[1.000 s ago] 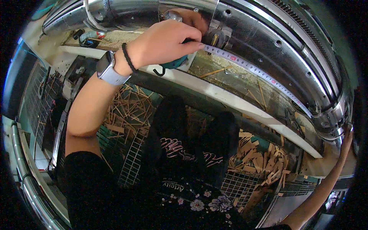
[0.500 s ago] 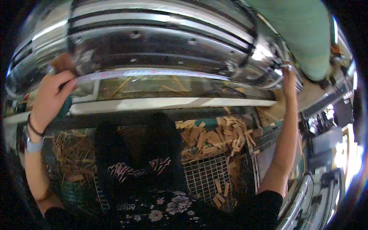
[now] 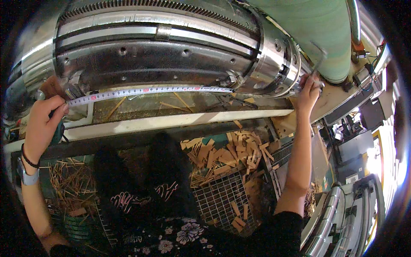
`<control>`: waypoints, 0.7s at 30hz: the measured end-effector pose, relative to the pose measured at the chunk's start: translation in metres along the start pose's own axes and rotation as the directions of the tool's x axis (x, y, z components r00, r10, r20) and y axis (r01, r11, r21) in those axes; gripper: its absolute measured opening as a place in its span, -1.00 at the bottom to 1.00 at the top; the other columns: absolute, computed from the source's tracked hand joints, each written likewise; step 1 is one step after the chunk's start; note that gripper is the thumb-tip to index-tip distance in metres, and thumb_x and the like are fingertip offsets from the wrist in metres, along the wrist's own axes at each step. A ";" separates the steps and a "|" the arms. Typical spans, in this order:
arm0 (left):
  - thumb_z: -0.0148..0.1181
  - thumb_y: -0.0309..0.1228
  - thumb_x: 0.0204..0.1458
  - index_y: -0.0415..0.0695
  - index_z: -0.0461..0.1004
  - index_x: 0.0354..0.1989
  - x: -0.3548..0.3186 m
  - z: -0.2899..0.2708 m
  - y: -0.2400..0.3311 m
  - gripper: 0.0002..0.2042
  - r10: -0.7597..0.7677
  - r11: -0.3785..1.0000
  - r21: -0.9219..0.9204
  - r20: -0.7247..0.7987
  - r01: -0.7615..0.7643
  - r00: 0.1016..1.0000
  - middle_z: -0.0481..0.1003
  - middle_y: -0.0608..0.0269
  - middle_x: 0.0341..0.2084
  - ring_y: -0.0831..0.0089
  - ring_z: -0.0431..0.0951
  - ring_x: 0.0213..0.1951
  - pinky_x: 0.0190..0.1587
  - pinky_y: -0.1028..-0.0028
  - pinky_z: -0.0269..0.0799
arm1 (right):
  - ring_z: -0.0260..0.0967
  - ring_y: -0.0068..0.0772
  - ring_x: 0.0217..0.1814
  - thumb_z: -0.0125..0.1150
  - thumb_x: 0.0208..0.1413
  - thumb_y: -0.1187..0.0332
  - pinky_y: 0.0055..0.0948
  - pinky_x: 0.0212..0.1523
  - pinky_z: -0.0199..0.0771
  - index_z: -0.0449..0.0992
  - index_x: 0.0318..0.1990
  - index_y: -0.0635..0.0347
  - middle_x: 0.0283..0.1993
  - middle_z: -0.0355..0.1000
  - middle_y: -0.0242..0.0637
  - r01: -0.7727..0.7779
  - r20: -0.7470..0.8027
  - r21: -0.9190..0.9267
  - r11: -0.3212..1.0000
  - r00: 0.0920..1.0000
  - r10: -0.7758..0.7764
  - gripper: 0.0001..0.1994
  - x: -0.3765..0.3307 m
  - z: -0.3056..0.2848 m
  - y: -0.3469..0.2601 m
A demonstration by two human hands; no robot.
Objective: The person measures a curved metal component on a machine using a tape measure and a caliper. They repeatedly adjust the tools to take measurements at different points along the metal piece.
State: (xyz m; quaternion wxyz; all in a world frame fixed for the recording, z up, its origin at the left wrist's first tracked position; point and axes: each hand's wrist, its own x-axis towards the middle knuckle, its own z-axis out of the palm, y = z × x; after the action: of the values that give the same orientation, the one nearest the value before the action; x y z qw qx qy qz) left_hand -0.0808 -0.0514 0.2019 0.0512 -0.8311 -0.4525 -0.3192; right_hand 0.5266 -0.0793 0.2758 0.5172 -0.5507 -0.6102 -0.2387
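Note:
My left hand (image 3: 43,122) is closed at the left end of a white tape measure (image 3: 145,90), with a dark green case (image 3: 58,133) partly hidden behind it. The pulled-out tape runs rightward along the front of a large steel cylinder (image 3: 150,55), its far end near a metal block (image 3: 232,80). On the right, my right hand (image 3: 309,91) is closed around a thin bent metal rod, seemingly a hex key (image 3: 318,64), beside the cylinder's bright end collar (image 3: 278,64). A brown flat piece (image 3: 52,85) sits just above my left hand.
A green roller (image 3: 329,38) rises at the upper right. Below the cylinder runs a pale rail (image 3: 184,119). Cardboard scraps (image 3: 231,150) lie over a metal grate (image 3: 222,192), and thin strips (image 3: 72,180) are piled at left. Shiny rollers (image 3: 329,214) stand at lower right.
The view has shifted, and the cylinder and tape now show sharply, with a toothed strip visible on top. Both hands appear slightly lower and farther left in view; the tape is still in my left hand.

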 end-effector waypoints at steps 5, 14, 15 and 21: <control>0.06 -0.45 -0.03 -0.26 0.36 -0.53 -0.004 -0.004 -0.008 -0.87 -0.053 0.998 0.025 0.045 0.052 0.998 0.34 0.05 -0.65 0.12 0.31 -0.57 -0.51 0.35 0.16 | 0.45 -0.23 -0.37 -0.13 0.21 0.32 -0.30 -0.29 0.49 0.22 -0.19 0.20 -0.37 0.42 -0.12 -0.454 0.372 0.755 0.473 0.891 0.262 -0.85 -0.052 0.044 -0.108; 0.04 -0.47 -0.02 -0.29 0.36 -0.55 -0.002 -0.002 -0.003 -0.85 -0.040 0.999 -0.024 0.011 0.040 0.999 0.31 0.03 -0.68 0.16 0.27 -0.64 -0.56 0.39 0.12 | 0.47 0.03 -0.27 -0.23 0.24 0.32 -0.11 -0.30 0.57 0.10 -0.22 0.22 -0.25 0.41 0.11 -0.497 0.458 0.852 0.166 0.860 0.228 -0.85 -0.037 0.082 -0.158; 0.04 -0.48 -0.02 -0.29 0.36 -0.54 -0.001 -0.003 -0.003 -0.86 -0.038 0.999 -0.035 0.015 0.038 0.999 0.31 0.02 -0.67 0.16 0.28 -0.63 -0.55 0.39 0.12 | 0.47 0.03 -0.27 -0.23 0.24 0.33 -0.11 -0.30 0.57 0.11 -0.22 0.22 -0.23 0.40 0.13 -0.495 0.458 0.861 0.116 0.854 0.246 -0.86 -0.035 0.086 -0.161; 0.05 -0.48 -0.03 -0.29 0.37 -0.52 -0.002 -0.001 -0.002 -0.88 -0.018 1.000 -0.008 0.022 0.018 1.000 0.35 0.02 -0.64 0.11 0.31 -0.58 -0.50 0.36 0.17 | 0.44 0.02 -0.17 -0.22 0.23 0.35 -0.16 -0.22 0.55 0.25 -0.22 0.25 -0.20 0.40 0.10 -0.429 0.421 0.903 -0.008 0.884 0.204 -0.84 -0.031 0.109 -0.161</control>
State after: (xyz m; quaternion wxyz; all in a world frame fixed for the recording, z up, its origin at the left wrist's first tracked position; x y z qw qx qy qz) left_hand -0.0839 -0.0519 0.2015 0.0400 -0.8306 -0.4592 -0.3125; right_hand 0.3343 -0.0440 0.2546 0.7353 -0.1950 -0.5058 0.4067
